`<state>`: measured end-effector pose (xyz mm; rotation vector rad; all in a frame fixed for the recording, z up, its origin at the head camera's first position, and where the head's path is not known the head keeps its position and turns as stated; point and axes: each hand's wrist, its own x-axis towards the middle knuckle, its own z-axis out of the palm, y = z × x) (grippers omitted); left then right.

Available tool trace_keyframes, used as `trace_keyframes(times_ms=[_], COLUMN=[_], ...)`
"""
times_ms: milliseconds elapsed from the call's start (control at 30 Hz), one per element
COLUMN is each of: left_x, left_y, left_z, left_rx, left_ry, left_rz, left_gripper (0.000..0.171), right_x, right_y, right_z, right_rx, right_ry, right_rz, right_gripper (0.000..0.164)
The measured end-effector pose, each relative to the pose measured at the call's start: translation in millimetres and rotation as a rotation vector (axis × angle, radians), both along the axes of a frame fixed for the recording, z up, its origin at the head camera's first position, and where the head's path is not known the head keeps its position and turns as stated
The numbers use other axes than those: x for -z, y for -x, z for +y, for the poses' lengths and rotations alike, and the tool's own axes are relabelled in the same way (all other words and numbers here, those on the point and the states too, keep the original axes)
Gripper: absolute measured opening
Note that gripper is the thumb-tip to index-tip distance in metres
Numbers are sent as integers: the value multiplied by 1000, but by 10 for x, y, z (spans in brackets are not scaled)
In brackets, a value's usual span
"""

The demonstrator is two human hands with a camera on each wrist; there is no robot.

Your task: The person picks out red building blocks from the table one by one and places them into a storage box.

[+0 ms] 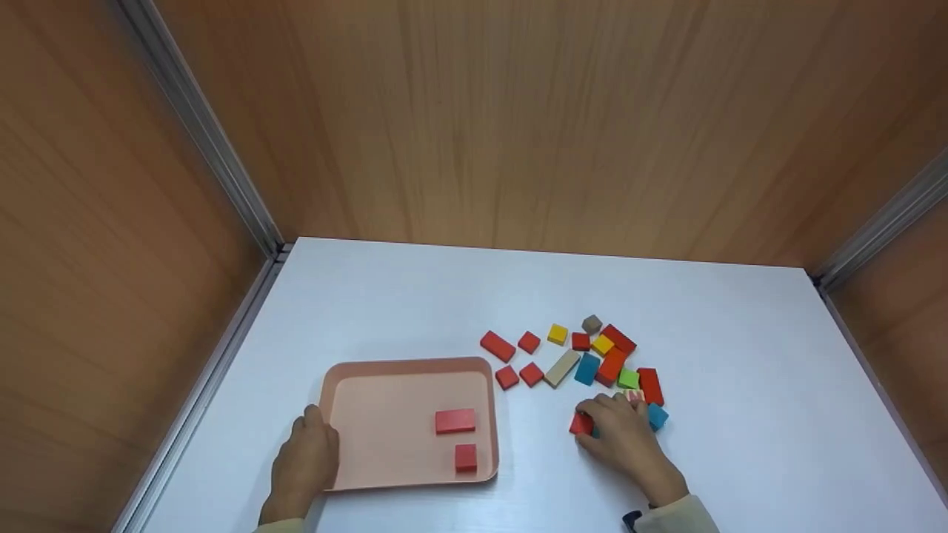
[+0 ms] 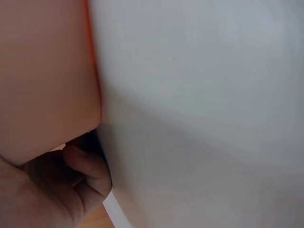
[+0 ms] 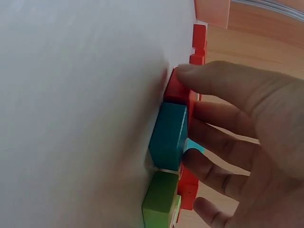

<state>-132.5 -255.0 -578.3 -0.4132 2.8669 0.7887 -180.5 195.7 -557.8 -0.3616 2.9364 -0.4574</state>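
Observation:
My left hand (image 1: 304, 459) grips the left edge of a pink tray (image 1: 385, 422), its fingers curled under the rim in the left wrist view. Inside the tray, toward its right side, lie a long red block (image 1: 455, 421) and a smaller red block (image 1: 466, 457). Out to the right, my right hand (image 1: 622, 435) pinches a red block (image 3: 177, 88) between thumb and forefinger, low over the table. A teal block (image 3: 167, 135) sits right beside that red one, with a green block (image 3: 160, 199) following it in the row.
Behind the right hand several loose blocks spread over the white table (image 1: 385, 296), among them a beige bar (image 1: 562, 369), a yellow cube (image 1: 558, 334) and a blue block (image 1: 587, 368). Wood-grain panels (image 1: 518, 133) wall in the back and sides.

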Motion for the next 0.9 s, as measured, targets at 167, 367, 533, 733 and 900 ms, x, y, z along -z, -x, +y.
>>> trace_keyframes(times_ms=[167,367,533,733,900], left_x=[-7,-11,-9,-11,-20], left_y=[6,8,-1,-3,-6], left_z=[1,-3,-7,5,30], left_rx=[-4,-10,-12,-10,-18], left_ry=[8,12,4,-1,8], left_rz=[-12,-15,-16,-9,-25], left_gripper=[21,20,20,20,19], right_x=[-2,-19,-61,-180,-287], right_y=[6,15,31,98,182], right_z=[-12,-42,-110,-263,-457], right_rx=[9,15,10,-13,-63], right_ry=[6,25,35,50,101], right_rz=[-17,-17,-3,59,126], right_gripper=[45,45,44,46,46])
